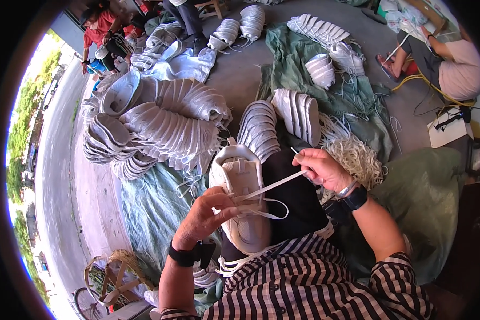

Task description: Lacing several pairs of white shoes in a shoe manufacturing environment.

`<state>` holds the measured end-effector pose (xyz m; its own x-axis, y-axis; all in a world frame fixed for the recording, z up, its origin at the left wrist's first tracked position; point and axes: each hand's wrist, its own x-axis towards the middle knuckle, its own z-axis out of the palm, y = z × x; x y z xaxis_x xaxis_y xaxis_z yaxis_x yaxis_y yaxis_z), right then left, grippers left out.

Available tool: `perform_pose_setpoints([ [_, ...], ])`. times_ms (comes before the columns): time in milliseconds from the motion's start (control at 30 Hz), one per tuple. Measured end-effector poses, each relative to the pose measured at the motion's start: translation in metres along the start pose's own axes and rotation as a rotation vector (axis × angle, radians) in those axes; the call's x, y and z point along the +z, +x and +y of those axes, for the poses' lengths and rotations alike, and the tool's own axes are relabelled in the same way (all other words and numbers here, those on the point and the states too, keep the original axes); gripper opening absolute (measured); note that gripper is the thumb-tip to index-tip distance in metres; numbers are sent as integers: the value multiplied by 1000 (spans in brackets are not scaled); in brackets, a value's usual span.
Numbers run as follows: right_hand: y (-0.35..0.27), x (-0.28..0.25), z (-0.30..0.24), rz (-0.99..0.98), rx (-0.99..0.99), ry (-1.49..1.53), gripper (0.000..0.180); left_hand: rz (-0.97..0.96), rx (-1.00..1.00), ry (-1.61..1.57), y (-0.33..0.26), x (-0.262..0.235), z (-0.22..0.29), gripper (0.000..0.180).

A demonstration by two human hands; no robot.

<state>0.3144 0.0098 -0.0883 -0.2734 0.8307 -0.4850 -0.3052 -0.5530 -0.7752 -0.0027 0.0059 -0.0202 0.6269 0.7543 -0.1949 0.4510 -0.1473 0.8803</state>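
A whitish shoe upper (244,229) rests on my dark-clad lap, its collar pointing away from me. My left hand (210,214) is closed at its left side, thumb and fingers pinching a white shoelace by the eyelets. The shoelace (279,183) runs taut from there up to my right hand (324,169), which grips it to the right of the upper. A slim pointed piece (295,151) sticks out from the right fingers; its kind is unclear. Another stretch of lace loops loosely beside the upper's right edge.
Nested stacks of shoe uppers (165,128) lie ahead on the left, with more stacks (258,128) just beyond my lap. A tangled heap of laces (354,160) sits on green sheeting (288,58). Other people work at far left and far right (458,69). A woven basket (120,274) stands lower left.
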Motion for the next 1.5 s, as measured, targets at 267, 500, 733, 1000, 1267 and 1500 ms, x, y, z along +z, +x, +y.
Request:
perform_pose_setpoints([
  [267,2,-19,-3,115,-108,278,16,456,-31,-57,-6,35,-21,14],
  [500,-11,-10,-4,480,-285,-337,20,631,-275,-106,-27,51,-29,17],
  [733,-54,80,8,-146,-183,-540,22,764,25,419,-23,50,-42,11],
  [1000,-57,72,4,-194,-592,-1063,10,625,-136,-761,-33,24,-13,9],
  [1267,-32,83,11,-251,-931,-1333,10,932,6,-1123,-42,-42,-24,12],
  [1500,-12,91,14,60,-1021,-683,12,1182,79,-1110,-93,-87,-49,9],
])
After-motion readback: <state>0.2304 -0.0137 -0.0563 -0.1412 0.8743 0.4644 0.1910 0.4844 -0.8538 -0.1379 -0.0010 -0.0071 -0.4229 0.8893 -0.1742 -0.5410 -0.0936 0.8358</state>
